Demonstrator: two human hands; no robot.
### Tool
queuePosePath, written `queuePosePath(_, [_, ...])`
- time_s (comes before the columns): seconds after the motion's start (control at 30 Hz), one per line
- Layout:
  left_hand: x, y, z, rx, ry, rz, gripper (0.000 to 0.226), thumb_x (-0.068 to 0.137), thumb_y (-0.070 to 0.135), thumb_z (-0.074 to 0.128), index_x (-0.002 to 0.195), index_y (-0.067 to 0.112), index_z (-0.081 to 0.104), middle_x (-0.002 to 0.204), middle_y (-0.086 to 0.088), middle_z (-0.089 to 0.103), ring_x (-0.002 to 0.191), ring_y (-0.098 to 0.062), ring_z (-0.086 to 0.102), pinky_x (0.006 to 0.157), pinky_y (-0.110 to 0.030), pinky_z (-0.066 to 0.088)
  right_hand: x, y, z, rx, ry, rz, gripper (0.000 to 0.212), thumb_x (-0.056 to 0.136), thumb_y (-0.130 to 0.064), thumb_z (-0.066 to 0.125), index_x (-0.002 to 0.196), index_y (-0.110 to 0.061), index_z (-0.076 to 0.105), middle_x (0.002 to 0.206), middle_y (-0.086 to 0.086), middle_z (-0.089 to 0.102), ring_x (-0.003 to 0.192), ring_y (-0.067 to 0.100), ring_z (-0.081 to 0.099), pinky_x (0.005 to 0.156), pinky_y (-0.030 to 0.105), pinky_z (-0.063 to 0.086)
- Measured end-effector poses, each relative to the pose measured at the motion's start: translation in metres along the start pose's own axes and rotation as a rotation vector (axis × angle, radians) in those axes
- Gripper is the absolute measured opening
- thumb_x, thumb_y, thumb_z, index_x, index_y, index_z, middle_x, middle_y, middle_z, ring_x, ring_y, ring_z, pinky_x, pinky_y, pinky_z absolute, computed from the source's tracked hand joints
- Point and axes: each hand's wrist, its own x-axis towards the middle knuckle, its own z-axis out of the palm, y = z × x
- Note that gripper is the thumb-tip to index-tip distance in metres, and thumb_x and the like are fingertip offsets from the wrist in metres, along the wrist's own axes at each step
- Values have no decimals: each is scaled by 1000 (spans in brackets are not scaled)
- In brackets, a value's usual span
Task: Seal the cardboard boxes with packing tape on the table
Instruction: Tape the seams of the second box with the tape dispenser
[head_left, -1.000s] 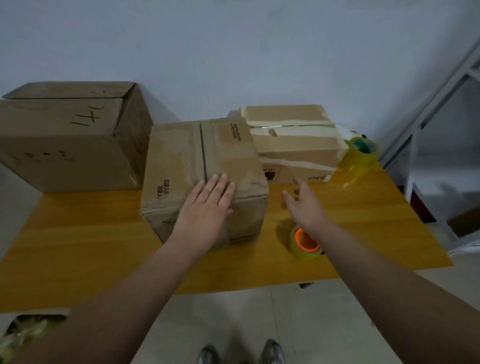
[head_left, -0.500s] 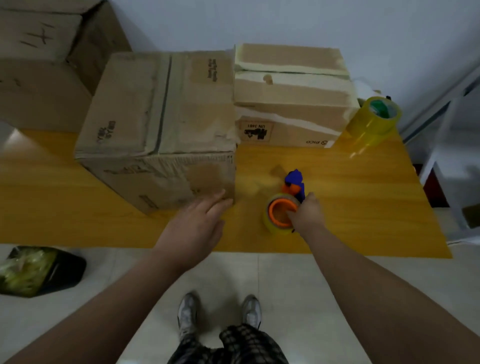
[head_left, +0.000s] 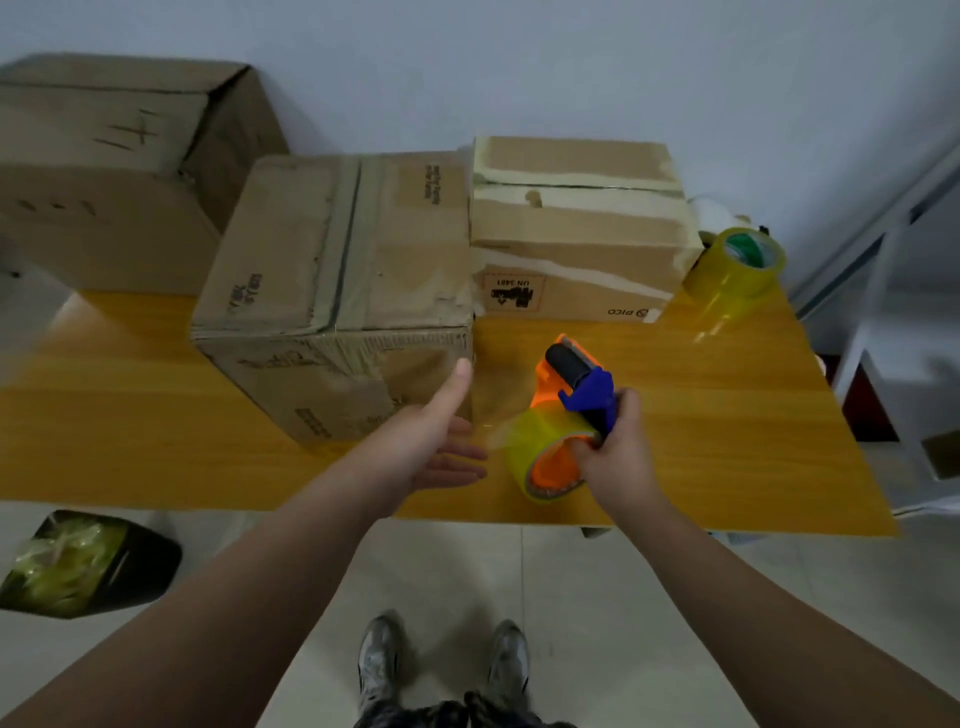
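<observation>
A brown cardboard box (head_left: 337, 270) stands at the middle of the wooden table (head_left: 727, 415), its top flaps closed along a centre seam. My right hand (head_left: 618, 447) grips an orange and blue tape dispenser (head_left: 563, 415) loaded with a yellowish tape roll, lifted just above the table to the right of the box. My left hand (head_left: 436, 436) is open, palm turned right, thumb up near the box's front right corner. A second box (head_left: 576, 228) with old tape strips sits behind, to the right.
A large box (head_left: 109, 171) stands at the back left. A spare yellow tape roll (head_left: 737, 265) rests at the table's back right. A black bin (head_left: 88, 561) with a green bag sits on the floor left. A white metal frame (head_left: 883, 218) stands at the right.
My right hand closed on the tape dispenser and raised it off the table. My left hand came off the box and now hovers open beside its front corner. The head tilted down.
</observation>
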Motion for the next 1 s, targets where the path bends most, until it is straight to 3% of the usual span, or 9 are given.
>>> queuePosePath(0.17, [-12, 14, 3, -8, -57, 122, 41, 88, 35, 62, 102, -3, 62, 79, -14, 72, 71, -19, 71, 60, -24, 57, -1, -25, -4, 80, -4, -144, 68, 75, 17, 59, 126, -26, 43, 108, -8, 57, 86, -1, 56, 68, 2, 41])
queuePosePath(0.3, [-20, 21, -3, 138, -6, 283, 15, 92, 18, 60, 92, 4, 66, 73, -8, 70, 57, -10, 65, 51, -19, 50, -4, -35, -5, -11, -20, -240, 68, 71, 13, 65, 123, -27, 50, 117, 2, 53, 103, 11, 52, 77, 4, 40])
queuePosePath(0.4, [-31, 32, -7, 469, 143, 453, 14, 94, 22, 57, 85, 14, 64, 73, -3, 70, 57, -8, 62, 50, -17, 50, -7, -44, -3, -37, -65, -271, 58, 69, 7, 70, 116, -19, 51, 112, 0, 48, 99, 9, 50, 74, 4, 39])
queuePosePath(0.5, [-40, 39, -12, 667, 204, 550, 15, 93, 28, 58, 84, 17, 62, 77, 1, 69, 69, -13, 64, 62, -26, 55, -11, -55, 2, 80, -131, -248, 56, 73, 11, 66, 115, -21, 46, 105, -6, 54, 89, 3, 54, 66, 6, 42])
queuePosePath(0.6, [-45, 43, -21, 702, 237, 557, 13, 91, 26, 60, 80, 19, 64, 74, 5, 69, 70, -14, 62, 71, -34, 57, -11, -63, 6, 133, -101, -269, 61, 76, 15, 61, 113, -30, 42, 108, -9, 54, 92, 0, 57, 68, 10, 45])
queuePosePath(0.8, [-59, 49, -38, 645, 234, 530, 11, 88, 23, 63, 78, 21, 66, 71, 8, 69, 81, -13, 64, 75, -28, 49, -13, -79, 12, 44, -174, -337, 66, 76, -4, 70, 121, -41, 39, 118, -12, 53, 110, 0, 52, 84, 12, 46])
queuePosePath(0.9, [-70, 57, -45, 692, 268, 579, 8, 90, 22, 61, 81, 23, 63, 71, 8, 68, 77, -7, 62, 69, -22, 45, -10, -75, 21, -107, -183, -309, 66, 77, -5, 72, 133, -25, 43, 125, -1, 52, 117, 15, 51, 94, 37, 50])
queuePosePath(0.93, [-74, 59, -49, 732, 271, 595, 8, 91, 23, 60, 83, 23, 62, 73, 9, 68, 74, -5, 60, 65, -20, 43, -11, -75, 24, -91, -184, -270, 69, 77, -1, 70, 135, -22, 42, 127, 0, 51, 119, 17, 50, 94, 38, 50])
queuePosePath(1.0, [-82, 62, -59, 775, 260, 635, 9, 92, 26, 58, 83, 24, 60, 72, 9, 66, 68, -2, 57, 59, -19, 38, -14, -80, 31, -15, -202, -241, 69, 77, 8, 65, 132, -25, 42, 125, -3, 52, 118, 14, 52, 87, 24, 51])
